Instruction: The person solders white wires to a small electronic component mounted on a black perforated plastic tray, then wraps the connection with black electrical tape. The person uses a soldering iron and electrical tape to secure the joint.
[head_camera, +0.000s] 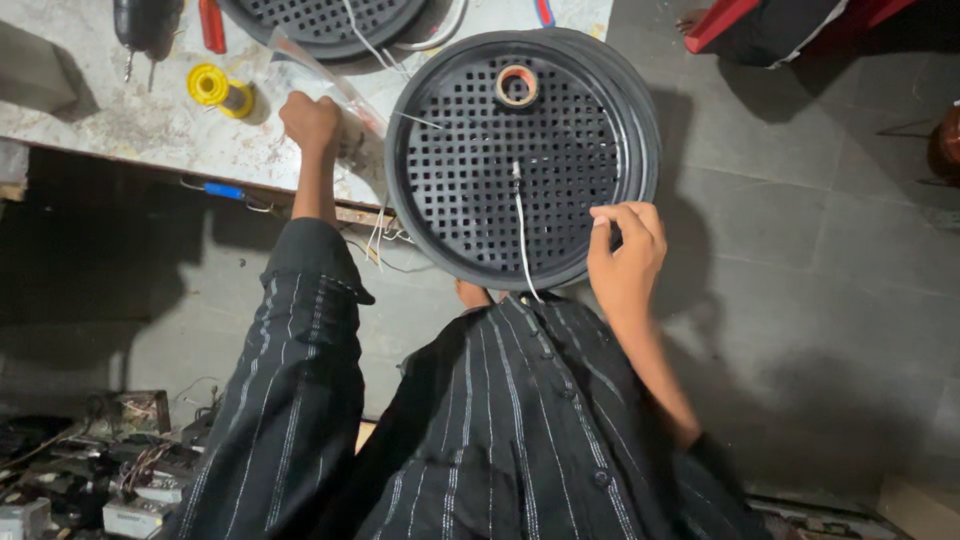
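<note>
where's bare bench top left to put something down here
Free: the worn bench patch below the yellow spool, left of the left hand. Crowded: the back edge with tools, and the right, under the round black grille the right hand grips.

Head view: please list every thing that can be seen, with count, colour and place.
Grille: one, black, round, overhanging the bench edge, centre.
Second grille: one, black, top edge, partly cut off.
Tape roll: one, brownish, lying on the grille, near its top.
Wire: one, white, running from the grille centre down toward the person.
Spool: one, yellow, on the bench, left.
Bench: one, pale and stained, top left.
Floor: grey tiles, right.
Scrap parts: several, dark, bottom left.
Left hand: a fist on the bench beside the grille.
Right hand: fingers on the grille's lower right rim.
</note>
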